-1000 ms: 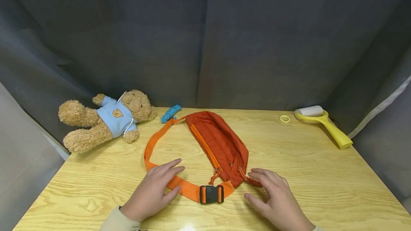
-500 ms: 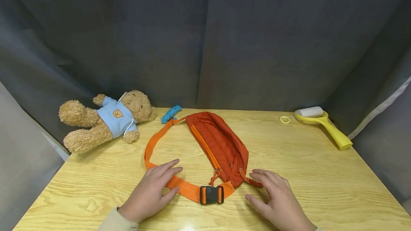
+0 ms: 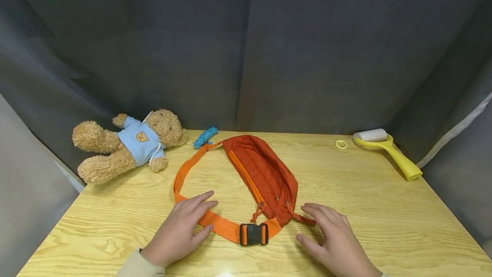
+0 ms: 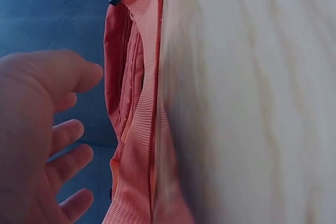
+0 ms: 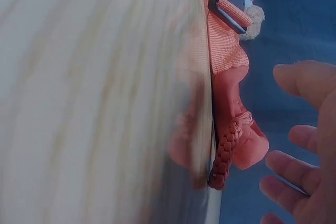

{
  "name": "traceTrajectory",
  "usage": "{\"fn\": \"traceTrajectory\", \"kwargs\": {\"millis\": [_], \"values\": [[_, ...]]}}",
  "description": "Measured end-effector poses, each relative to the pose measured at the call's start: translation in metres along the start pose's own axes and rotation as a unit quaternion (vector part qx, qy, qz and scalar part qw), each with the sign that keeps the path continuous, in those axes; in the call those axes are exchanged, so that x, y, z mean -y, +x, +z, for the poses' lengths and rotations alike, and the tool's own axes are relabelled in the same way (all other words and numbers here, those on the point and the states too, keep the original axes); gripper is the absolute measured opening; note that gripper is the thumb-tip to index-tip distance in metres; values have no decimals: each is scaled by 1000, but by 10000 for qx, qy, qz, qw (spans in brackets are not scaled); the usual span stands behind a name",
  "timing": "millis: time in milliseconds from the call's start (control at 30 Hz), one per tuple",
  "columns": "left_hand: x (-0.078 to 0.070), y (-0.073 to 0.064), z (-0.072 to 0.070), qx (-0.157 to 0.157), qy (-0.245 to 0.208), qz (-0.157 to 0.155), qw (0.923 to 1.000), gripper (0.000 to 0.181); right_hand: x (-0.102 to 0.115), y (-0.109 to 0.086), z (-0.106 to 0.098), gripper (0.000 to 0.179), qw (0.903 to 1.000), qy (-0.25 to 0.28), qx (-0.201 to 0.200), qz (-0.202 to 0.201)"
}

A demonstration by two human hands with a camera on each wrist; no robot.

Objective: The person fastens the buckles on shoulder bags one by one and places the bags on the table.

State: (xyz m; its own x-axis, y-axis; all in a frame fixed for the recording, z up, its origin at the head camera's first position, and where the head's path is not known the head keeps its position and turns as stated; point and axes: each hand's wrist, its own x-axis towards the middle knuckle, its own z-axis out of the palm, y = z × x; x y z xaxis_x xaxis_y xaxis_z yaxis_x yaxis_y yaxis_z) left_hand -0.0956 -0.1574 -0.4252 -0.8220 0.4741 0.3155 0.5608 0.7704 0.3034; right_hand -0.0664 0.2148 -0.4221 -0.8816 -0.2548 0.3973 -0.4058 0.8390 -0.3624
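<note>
A red-orange waist bag (image 3: 261,170) lies flat in the middle of the table, its orange strap (image 3: 223,227) looped round to the left. The black buckle (image 3: 253,234) on the strap is fastened, at the near side. My left hand (image 3: 182,230) hovers over the strap left of the buckle, fingers relaxed and spread, holding nothing. Right of the bag, my right hand (image 3: 332,238) stays beside the braided zipper pull (image 3: 304,219), fingers loosely bent and holding nothing. In the right wrist view, a gap shows between the fingers and the braided pull (image 5: 227,153).
A teddy bear (image 3: 140,140) in a blue top lies at the back left. Beside its head sits a bundle of blue cord (image 3: 205,137). At the back right are a yellow ring (image 3: 341,144) and a yellow-handled lint roller (image 3: 401,157). Dark curtains (image 3: 315,50) stand behind the table.
Both hands stay almost still; the right hand has shifted very slightly right, away from the braided pull. The bag and the other objects lie as before.
</note>
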Motion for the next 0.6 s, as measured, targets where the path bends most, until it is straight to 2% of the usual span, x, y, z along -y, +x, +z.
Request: {"fn": "traceTrajectory", "kwargs": {"millis": [267, 600], "values": [[3, -2, -1, 15, 78, -22, 10000, 51, -2, -1, -2, 58, 9997, -60, 174, 154], [6, -3, -3, 21, 100, -56, 9999, 51, -4, -4, -7, 57, 9998, -72, 185, 25]]}}
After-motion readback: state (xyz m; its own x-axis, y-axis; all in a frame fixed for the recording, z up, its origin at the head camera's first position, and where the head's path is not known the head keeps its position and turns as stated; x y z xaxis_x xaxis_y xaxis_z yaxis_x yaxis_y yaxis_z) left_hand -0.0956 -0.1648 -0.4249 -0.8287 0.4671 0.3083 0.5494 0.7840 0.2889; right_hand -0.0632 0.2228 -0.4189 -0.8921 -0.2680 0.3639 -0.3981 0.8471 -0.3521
